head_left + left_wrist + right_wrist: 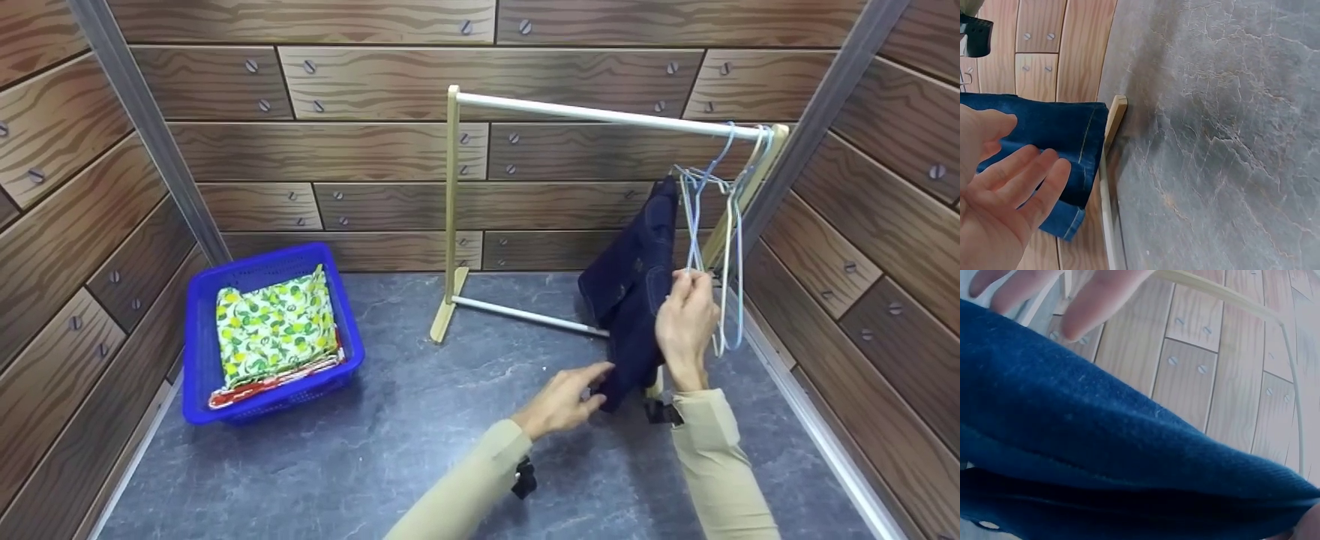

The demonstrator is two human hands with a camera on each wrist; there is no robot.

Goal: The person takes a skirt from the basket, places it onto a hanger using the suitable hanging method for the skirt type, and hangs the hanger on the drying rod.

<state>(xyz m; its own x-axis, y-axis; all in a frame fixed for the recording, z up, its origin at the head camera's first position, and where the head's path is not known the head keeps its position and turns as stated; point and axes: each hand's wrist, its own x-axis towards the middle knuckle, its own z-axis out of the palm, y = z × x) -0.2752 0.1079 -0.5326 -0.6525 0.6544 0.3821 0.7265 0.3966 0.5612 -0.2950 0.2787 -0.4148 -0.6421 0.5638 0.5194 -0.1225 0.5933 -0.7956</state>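
Dark blue denim trousers (637,277) hang near the right end of the rack, beside several wire hangers (727,247). At their right edge, my right hand (686,322) has its fingers curled and pinches the denim; in the right wrist view only a fingertip (1309,526) of it shows at the lower right corner. My left hand (561,401) is by the lower end of the trousers, fingers spread and slightly bent. In the left wrist view, its fingers overlap the stitched hem (1086,140).
A clothes rack with a white top rod (585,112) and wooden posts stands on the grey floor (420,450). To the left, a blue basket (196,360) holds folded lemon-print cloth (277,322) over red fabric. Wood-patterned walls close in the back and sides.
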